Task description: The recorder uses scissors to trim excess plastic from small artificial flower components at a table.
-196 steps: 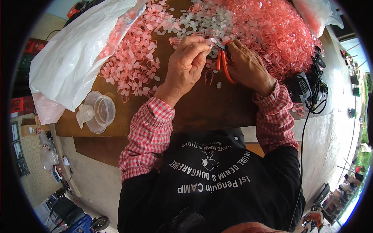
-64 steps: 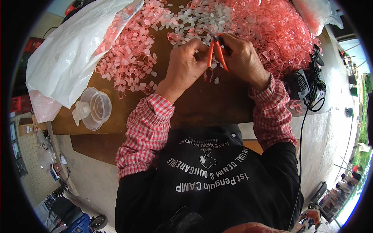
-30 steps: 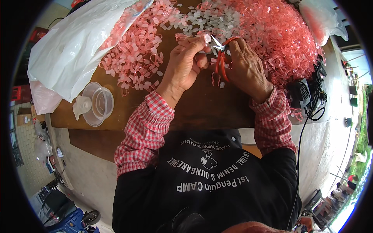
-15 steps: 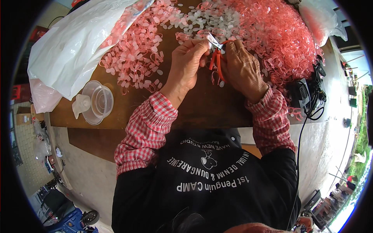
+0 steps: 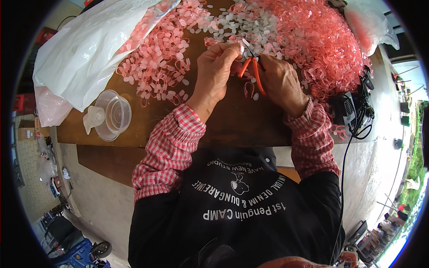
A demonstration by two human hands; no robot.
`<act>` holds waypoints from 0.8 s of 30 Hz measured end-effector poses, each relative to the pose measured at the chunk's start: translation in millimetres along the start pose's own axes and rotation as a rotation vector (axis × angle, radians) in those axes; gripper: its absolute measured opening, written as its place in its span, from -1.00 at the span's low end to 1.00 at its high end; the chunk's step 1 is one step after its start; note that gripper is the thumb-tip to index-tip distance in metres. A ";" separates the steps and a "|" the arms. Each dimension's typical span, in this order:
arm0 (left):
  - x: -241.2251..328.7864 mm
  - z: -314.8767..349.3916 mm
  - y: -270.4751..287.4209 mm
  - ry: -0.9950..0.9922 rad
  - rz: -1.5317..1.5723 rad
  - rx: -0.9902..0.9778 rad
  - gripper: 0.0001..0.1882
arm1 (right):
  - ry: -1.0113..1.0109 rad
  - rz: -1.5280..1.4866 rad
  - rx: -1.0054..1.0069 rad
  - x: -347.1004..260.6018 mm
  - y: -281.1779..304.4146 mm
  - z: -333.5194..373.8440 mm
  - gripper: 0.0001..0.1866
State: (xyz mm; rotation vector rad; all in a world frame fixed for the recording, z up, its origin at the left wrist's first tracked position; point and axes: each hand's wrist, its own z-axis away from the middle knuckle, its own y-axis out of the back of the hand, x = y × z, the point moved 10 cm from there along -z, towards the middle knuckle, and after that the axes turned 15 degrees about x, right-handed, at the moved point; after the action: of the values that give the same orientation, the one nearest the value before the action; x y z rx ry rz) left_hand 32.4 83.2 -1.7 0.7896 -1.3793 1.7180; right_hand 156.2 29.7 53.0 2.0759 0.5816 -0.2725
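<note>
Pale concrete floor (image 5: 98,196) surrounds a brown worktop (image 5: 223,127), with greenery (image 5: 416,156) showing at the far right edge. Across the upper right of the worktop spreads a big heap of pink loops (image 5: 326,49), and beside its left side lie scattered white ovals (image 5: 263,22). Farther left, a smaller pink pile (image 5: 154,67) spills next to a large white bag (image 5: 89,58), and a round clear tub (image 5: 125,114) sits below that bag. A black adapter (image 5: 343,107) with a bundled cord (image 5: 367,109) lies near the right end, under the heap.

Above the middle of the worktop, the left hand (image 5: 212,73) has its fingers closed in a pinch on a small pale piece (image 5: 243,48). Facing it, the right hand (image 5: 283,82) grips a pair of snips (image 5: 257,73) with orange-red handles; those handles stand apart, and the blades point up and left, right by the pinched piece. Whether the blades touch it, I cannot tell. Just below the snips lie a single pink loop (image 5: 252,90) and one loose white oval (image 5: 255,96).
</note>
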 end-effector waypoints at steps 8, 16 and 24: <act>-5.4 -0.2 -2.2 0.034 -0.005 -0.060 -0.84 | -0.023 0.015 0.063 -5.3 12.2 -4.9 -0.78; 19.6 -2.4 0.9 -0.177 -0.102 -0.033 -0.90 | -0.061 -0.018 -0.038 7.2 6.1 -4.3 -0.83; 37.7 28.3 -22.5 -0.837 -0.512 -0.166 -0.94 | -0.464 -0.870 -0.031 28.7 -15.3 -4.4 -0.77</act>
State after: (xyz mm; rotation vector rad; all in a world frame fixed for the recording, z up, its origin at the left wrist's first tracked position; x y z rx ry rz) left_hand 32.9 65.2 47.3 1.7033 -1.6093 0.8704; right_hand 173.2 48.8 32.4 1.5329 1.1475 -1.1906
